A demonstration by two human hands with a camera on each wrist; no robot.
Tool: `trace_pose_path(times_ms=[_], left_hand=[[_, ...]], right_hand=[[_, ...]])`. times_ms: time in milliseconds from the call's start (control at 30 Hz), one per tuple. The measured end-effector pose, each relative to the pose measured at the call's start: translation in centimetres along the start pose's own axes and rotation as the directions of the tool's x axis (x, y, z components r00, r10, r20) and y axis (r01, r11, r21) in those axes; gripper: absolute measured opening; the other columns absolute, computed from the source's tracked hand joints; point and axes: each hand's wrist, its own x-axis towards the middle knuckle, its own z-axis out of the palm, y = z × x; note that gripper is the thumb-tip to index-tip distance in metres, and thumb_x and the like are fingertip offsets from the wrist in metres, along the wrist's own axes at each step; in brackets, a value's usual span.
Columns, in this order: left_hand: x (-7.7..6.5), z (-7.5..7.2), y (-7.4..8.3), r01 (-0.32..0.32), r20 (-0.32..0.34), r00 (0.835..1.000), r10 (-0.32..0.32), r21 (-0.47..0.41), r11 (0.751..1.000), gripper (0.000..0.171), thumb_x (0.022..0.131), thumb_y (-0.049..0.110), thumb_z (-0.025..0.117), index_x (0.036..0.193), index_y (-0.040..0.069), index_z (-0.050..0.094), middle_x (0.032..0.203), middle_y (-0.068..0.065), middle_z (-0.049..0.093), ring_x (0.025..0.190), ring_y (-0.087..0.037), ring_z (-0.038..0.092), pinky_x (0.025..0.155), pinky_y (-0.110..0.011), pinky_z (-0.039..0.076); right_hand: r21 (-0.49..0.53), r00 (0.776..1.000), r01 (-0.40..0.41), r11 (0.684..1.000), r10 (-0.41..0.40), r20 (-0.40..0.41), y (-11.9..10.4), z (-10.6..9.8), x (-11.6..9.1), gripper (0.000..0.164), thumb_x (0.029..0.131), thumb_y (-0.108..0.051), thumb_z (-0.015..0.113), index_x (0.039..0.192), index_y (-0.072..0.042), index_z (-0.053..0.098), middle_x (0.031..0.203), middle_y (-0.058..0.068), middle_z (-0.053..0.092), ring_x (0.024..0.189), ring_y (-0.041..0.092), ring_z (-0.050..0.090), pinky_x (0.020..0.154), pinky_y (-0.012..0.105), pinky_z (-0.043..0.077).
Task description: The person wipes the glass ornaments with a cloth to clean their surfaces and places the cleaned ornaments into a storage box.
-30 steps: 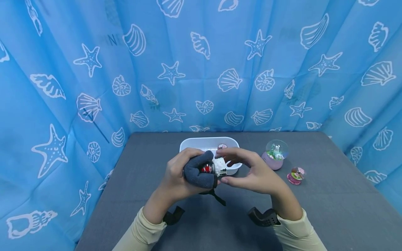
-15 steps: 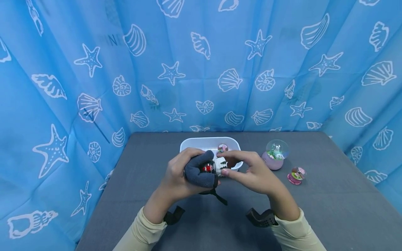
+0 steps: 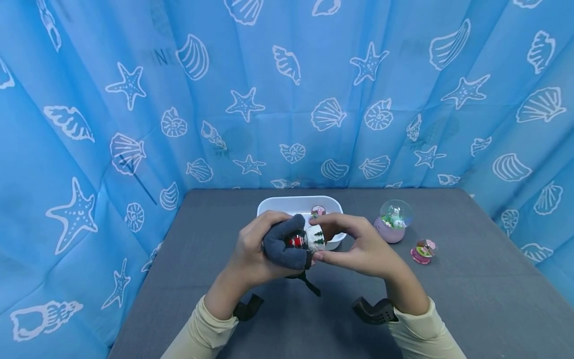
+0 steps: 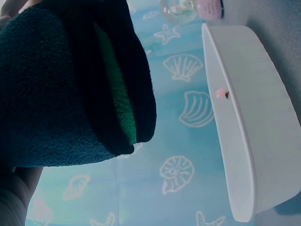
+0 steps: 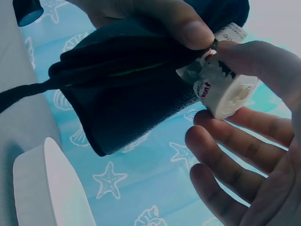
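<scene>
My left hand (image 3: 251,249) grips a dark blue fleecy cloth (image 3: 283,247) with black edging and a hanging strap. The cloth wraps round the glass end of a small snow globe (image 3: 316,237), leaving some red inside it in sight. Its white base, with green trees on it, points right, toward my right hand (image 3: 358,244). Thumb and fingers of that hand pinch the base, as the right wrist view shows. There the underside of the snow globe (image 5: 230,96) faces out, and the left thumb presses the cloth beside it. A green strip shows inside the cloth (image 4: 42,94) in the left wrist view.
Behind my hands stands a white plastic tub (image 3: 287,200) with a small pink globe (image 3: 318,211) in it. To the right are a larger snow globe (image 3: 392,222) on a lilac base and a small pink one (image 3: 422,251). A blue curtain (image 3: 287,99) hangs behind the grey table (image 3: 215,224).
The white base has turned in my right fingers, so more of its green trees show. My right thumb rose over the base, then dropped to its lower edge. The left hand keeps its place.
</scene>
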Motion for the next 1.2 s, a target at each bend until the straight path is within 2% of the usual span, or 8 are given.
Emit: trace_pose_path(times_ms=[100,267,433,600,800,933,1067,1200], left_hand=[[0.0,0.1,0.1,0.004,-0.005,1.0,-0.004,-0.008,1.0,0.08,0.064,0.027,0.104,0.129,0.004,0.063,0.117,-0.008,0.071,0.106,-0.02,0.071,0.096,-0.032,0.06],[0.0,0.3,0.2,0.019,-0.02,1.0,-0.019,-0.001,1.0,0.078,0.066,0.031,0.103,0.128,0.005,0.063,0.118,-0.007,0.071,0.105,-0.02,0.072,0.096,-0.03,0.059],[0.0,0.2,0.3,0.033,-0.055,0.998,-0.033,0.003,0.999,0.076,0.068,0.035,0.102,0.127,0.006,0.064,0.116,-0.007,0.072,0.103,-0.019,0.073,0.093,-0.029,0.06],[0.1,0.1,0.3,0.04,-0.052,0.998,-0.04,-0.005,0.999,0.077,0.068,0.036,0.102,0.127,0.006,0.064,0.116,-0.007,0.071,0.101,-0.019,0.072,0.092,-0.03,0.061],[0.1,0.0,0.4,0.046,-0.05,0.998,-0.046,-0.004,0.999,0.077,0.069,0.038,0.101,0.128,0.006,0.064,0.117,-0.007,0.071,0.102,-0.018,0.071,0.093,-0.029,0.06],[0.1,0.0,0.4,0.039,-0.053,0.998,-0.039,-0.007,0.999,0.077,0.07,0.038,0.101,0.128,0.005,0.064,0.116,-0.007,0.071,0.101,-0.018,0.071,0.092,-0.03,0.06],[0.1,0.0,0.3,0.036,-0.05,0.998,-0.036,-0.006,0.999,0.077,0.07,0.038,0.101,0.128,0.005,0.063,0.116,-0.007,0.071,0.1,-0.018,0.071,0.092,-0.03,0.061],[0.0,0.0,0.2,0.039,-0.047,0.998,-0.038,0.009,0.999,0.078,0.07,0.04,0.101,0.128,0.005,0.063,0.117,-0.007,0.071,0.101,-0.018,0.072,0.092,-0.03,0.06]], right_hand=[[-0.003,0.999,0.032,0.999,-0.032,-0.02,0.0,-0.2,0.0,0.057,0.08,-0.001,0.089,0.132,-0.01,0.07,0.108,-0.001,0.075,0.089,0.012,0.07,0.079,0.033,0.062],[-0.006,0.998,0.034,0.999,-0.034,-0.047,0.0,-0.6,-0.1,0.056,0.082,0.002,0.086,0.134,-0.007,0.068,0.116,0.001,0.074,0.09,0.012,0.069,0.078,0.03,0.06],[0.026,0.995,0.004,1.0,-0.002,-0.095,-0.2,-0.9,-0.2,0.051,0.089,0.008,0.077,0.136,-0.004,0.063,0.122,0.004,0.069,0.095,0.015,0.068,0.083,0.027,0.061],[0.082,0.99,-0.042,0.996,0.053,-0.131,-0.5,-1.2,-0.4,0.043,0.096,0.011,0.066,0.135,-0.001,0.053,0.117,0.002,0.065,0.092,0.012,0.067,0.072,0.027,0.062],[0.213,0.991,-0.031,0.977,0.057,-0.119,-0.6,-1.2,-0.2,0.039,0.098,0.014,0.057,0.134,0.007,0.043,0.134,0.008,0.063,0.105,0.017,0.071,0.081,0.032,0.065],[0.247,0.988,-0.048,0.968,0.082,-0.13,-0.8,-0.9,-0.1,0.044,0.096,0.016,0.061,0.133,0.006,0.04,0.126,0.006,0.063,0.096,0.021,0.073,0.073,0.039,0.067],[0.215,0.985,-0.078,0.974,0.108,-0.134,-0.9,-0.8,-0.1,0.047,0.095,0.015,0.063,0.135,0.004,0.042,0.12,0.004,0.058,0.091,0.019,0.071,0.07,0.039,0.066],[0.133,0.985,-0.083,0.988,0.102,-0.141,-0.9,-0.7,-0.1,0.054,0.095,0.011,0.068,0.144,0.0,0.048,0.123,0.002,0.059,0.093,0.015,0.067,0.074,0.033,0.065]])
